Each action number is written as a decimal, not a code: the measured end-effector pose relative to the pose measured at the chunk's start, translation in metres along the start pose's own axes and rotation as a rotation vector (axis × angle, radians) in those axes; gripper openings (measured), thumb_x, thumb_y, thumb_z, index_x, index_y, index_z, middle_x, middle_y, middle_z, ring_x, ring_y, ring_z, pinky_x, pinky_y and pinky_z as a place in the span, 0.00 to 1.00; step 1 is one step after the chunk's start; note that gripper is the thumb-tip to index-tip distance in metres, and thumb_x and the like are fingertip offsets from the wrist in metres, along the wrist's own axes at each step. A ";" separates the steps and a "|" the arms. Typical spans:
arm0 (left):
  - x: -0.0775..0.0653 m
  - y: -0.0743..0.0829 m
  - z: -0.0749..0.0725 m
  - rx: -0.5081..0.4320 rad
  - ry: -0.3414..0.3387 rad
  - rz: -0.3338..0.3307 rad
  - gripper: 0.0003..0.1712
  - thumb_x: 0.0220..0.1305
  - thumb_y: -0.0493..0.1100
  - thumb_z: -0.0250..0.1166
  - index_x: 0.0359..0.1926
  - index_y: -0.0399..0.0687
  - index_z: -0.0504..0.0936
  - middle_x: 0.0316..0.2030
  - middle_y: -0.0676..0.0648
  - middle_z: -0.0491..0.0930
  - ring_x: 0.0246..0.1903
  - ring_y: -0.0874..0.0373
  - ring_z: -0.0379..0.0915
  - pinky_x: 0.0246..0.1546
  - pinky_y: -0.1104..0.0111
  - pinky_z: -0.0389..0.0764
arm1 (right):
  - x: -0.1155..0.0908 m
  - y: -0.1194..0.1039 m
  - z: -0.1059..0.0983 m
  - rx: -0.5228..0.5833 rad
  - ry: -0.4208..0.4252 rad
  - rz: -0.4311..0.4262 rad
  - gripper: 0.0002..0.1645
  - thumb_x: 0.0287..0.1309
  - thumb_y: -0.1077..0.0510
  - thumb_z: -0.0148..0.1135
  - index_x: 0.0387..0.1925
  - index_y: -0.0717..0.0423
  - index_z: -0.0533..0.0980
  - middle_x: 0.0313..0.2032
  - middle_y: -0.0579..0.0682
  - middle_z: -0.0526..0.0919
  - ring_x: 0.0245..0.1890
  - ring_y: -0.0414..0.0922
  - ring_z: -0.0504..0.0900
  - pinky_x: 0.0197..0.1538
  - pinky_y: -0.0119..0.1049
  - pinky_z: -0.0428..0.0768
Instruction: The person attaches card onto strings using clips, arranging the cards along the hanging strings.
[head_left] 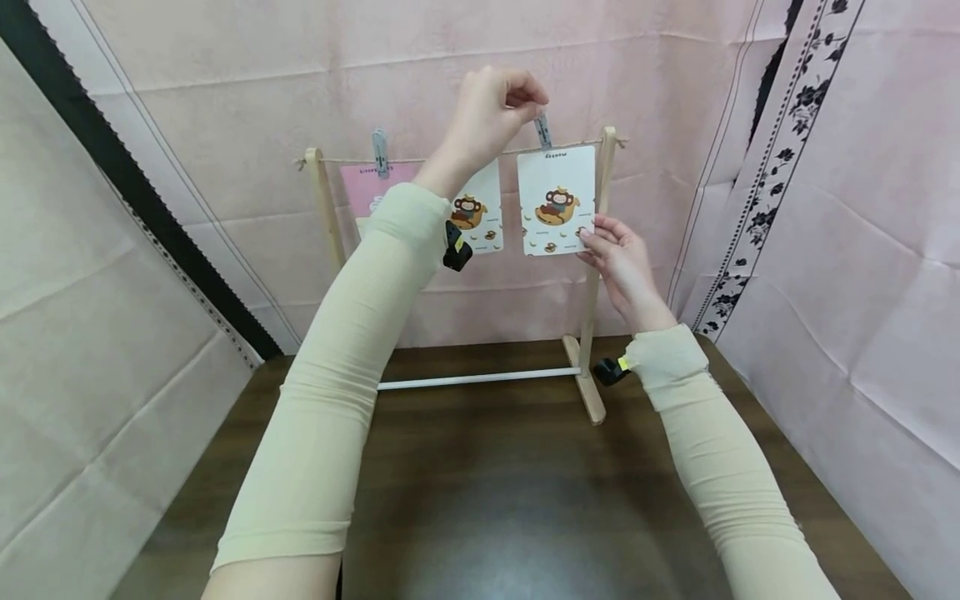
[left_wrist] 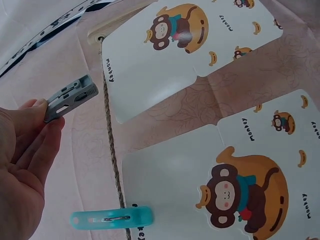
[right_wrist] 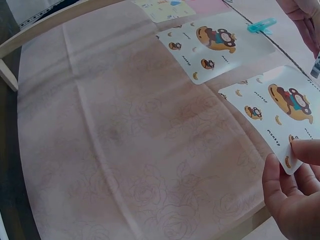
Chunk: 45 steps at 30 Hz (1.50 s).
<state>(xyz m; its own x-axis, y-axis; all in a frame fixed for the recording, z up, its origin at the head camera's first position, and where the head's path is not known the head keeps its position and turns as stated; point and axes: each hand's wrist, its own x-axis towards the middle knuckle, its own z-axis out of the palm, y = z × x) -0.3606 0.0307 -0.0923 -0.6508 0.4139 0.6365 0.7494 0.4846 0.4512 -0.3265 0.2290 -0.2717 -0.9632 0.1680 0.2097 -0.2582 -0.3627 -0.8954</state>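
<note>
My left hand (head_left: 491, 112) pinches a grey clothespin (left_wrist: 71, 98) by its handle end, between thumb and fingers. In the left wrist view the clothespin's jaws point towards the string (left_wrist: 111, 132), with a gap between them. A white card with a monkey on a banana (head_left: 557, 204) stands at the string, its top edge along it. My right hand (head_left: 618, 262) holds this card at its lower right corner, thumb in front. Beside it hangs a second monkey card (left_wrist: 170, 175), clipped to the string by a turquoise clothespin (left_wrist: 112, 218).
A wooden rack carries the string between its left post (head_left: 327, 208) and right post (head_left: 607, 167). A pink card (head_left: 367, 185) hangs at the left under another grey clothespin (head_left: 381, 152). A white bar (head_left: 480, 379) runs low above the brown table (head_left: 487, 500). Pink cloth (head_left: 247, 108) stands behind.
</note>
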 end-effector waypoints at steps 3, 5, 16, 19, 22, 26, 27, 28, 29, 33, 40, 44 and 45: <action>0.001 0.000 0.000 0.017 0.000 0.006 0.07 0.70 0.33 0.63 0.44 0.37 0.86 0.45 0.46 0.87 0.45 0.61 0.82 0.49 0.78 0.77 | 0.001 -0.001 0.000 -0.002 0.001 -0.005 0.13 0.66 0.69 0.61 0.50 0.57 0.75 0.40 0.49 0.83 0.37 0.41 0.82 0.43 0.30 0.82; 0.002 0.000 0.000 0.021 -0.003 0.007 0.07 0.70 0.34 0.63 0.44 0.37 0.87 0.45 0.46 0.87 0.45 0.61 0.82 0.49 0.78 0.77 | 0.001 -0.001 0.001 0.003 0.003 -0.003 0.13 0.66 0.69 0.62 0.49 0.57 0.75 0.40 0.49 0.83 0.37 0.41 0.82 0.43 0.30 0.82; 0.003 -0.012 -0.001 -0.040 -0.024 -0.062 0.07 0.68 0.33 0.65 0.44 0.37 0.86 0.44 0.45 0.87 0.42 0.59 0.81 0.49 0.75 0.78 | -0.001 0.004 0.003 0.013 -0.029 -0.003 0.11 0.66 0.70 0.61 0.47 0.56 0.74 0.40 0.49 0.82 0.38 0.41 0.82 0.43 0.29 0.81; 0.004 -0.012 0.000 -0.054 -0.040 -0.069 0.06 0.67 0.33 0.66 0.44 0.37 0.86 0.44 0.45 0.87 0.43 0.59 0.81 0.49 0.75 0.78 | -0.002 0.004 0.002 0.011 -0.014 -0.009 0.11 0.67 0.70 0.60 0.47 0.56 0.74 0.40 0.48 0.82 0.38 0.41 0.82 0.43 0.29 0.81; 0.005 -0.013 0.001 -0.061 -0.046 -0.073 0.06 0.67 0.33 0.66 0.44 0.37 0.86 0.44 0.45 0.87 0.43 0.59 0.81 0.49 0.75 0.78 | -0.001 0.004 0.001 0.018 -0.005 -0.015 0.11 0.66 0.70 0.61 0.46 0.56 0.75 0.40 0.49 0.83 0.37 0.41 0.83 0.43 0.29 0.82; 0.005 -0.013 0.003 -0.053 -0.058 -0.068 0.07 0.68 0.33 0.65 0.44 0.37 0.86 0.45 0.45 0.86 0.44 0.58 0.81 0.50 0.75 0.78 | 0.001 0.004 0.001 0.029 -0.007 -0.026 0.11 0.66 0.71 0.60 0.45 0.55 0.75 0.40 0.49 0.82 0.37 0.41 0.82 0.42 0.29 0.82; 0.006 -0.013 0.004 -0.049 -0.062 -0.066 0.07 0.68 0.33 0.65 0.45 0.37 0.86 0.45 0.45 0.86 0.44 0.58 0.81 0.50 0.75 0.78 | 0.001 0.004 0.002 0.036 -0.007 -0.027 0.11 0.66 0.71 0.60 0.45 0.56 0.75 0.39 0.49 0.82 0.36 0.41 0.82 0.42 0.29 0.82; 0.006 -0.013 0.004 -0.045 -0.066 -0.064 0.07 0.68 0.33 0.65 0.45 0.37 0.86 0.45 0.45 0.86 0.45 0.58 0.81 0.50 0.75 0.78 | 0.001 0.004 0.002 0.026 -0.010 -0.031 0.11 0.66 0.71 0.59 0.45 0.55 0.75 0.39 0.49 0.82 0.36 0.41 0.82 0.41 0.28 0.81; 0.006 -0.013 0.005 -0.037 -0.070 -0.060 0.07 0.68 0.33 0.65 0.45 0.37 0.86 0.45 0.45 0.86 0.45 0.58 0.81 0.50 0.75 0.78 | 0.001 0.004 0.002 0.028 -0.009 -0.032 0.11 0.66 0.71 0.59 0.45 0.55 0.74 0.39 0.49 0.82 0.36 0.40 0.81 0.41 0.28 0.81; 0.008 -0.012 0.007 -0.018 -0.089 -0.048 0.08 0.69 0.33 0.64 0.45 0.36 0.86 0.46 0.44 0.86 0.45 0.58 0.81 0.50 0.75 0.77 | 0.001 0.004 0.002 0.030 0.000 -0.038 0.11 0.66 0.71 0.60 0.46 0.56 0.74 0.39 0.49 0.82 0.36 0.40 0.81 0.41 0.28 0.81; 0.010 -0.011 0.009 -0.036 -0.112 -0.051 0.08 0.68 0.32 0.64 0.46 0.36 0.85 0.45 0.44 0.86 0.45 0.58 0.80 0.51 0.75 0.77 | 0.001 0.003 0.004 0.015 0.012 -0.043 0.11 0.66 0.70 0.61 0.46 0.56 0.74 0.40 0.49 0.81 0.38 0.41 0.81 0.42 0.28 0.81; 0.010 -0.010 0.010 -0.034 -0.117 -0.050 0.08 0.68 0.32 0.64 0.46 0.36 0.85 0.45 0.44 0.86 0.44 0.58 0.80 0.50 0.75 0.77 | 0.001 0.003 0.004 0.023 0.023 -0.043 0.10 0.66 0.70 0.61 0.46 0.56 0.74 0.39 0.49 0.82 0.38 0.40 0.81 0.41 0.27 0.81; 0.010 -0.010 0.010 -0.034 -0.119 -0.049 0.08 0.68 0.32 0.64 0.46 0.35 0.85 0.45 0.44 0.85 0.45 0.58 0.80 0.51 0.75 0.77 | 0.002 0.003 0.005 0.025 0.027 -0.043 0.10 0.66 0.70 0.61 0.45 0.56 0.75 0.39 0.48 0.82 0.38 0.40 0.81 0.41 0.27 0.81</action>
<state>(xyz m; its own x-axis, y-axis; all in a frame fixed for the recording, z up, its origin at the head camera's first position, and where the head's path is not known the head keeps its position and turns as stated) -0.3763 0.0374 -0.0964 -0.6954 0.4797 0.5351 0.7184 0.4814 0.5021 -0.3292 0.2239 -0.2726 -0.9488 0.2091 0.2369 -0.3018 -0.3776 -0.8754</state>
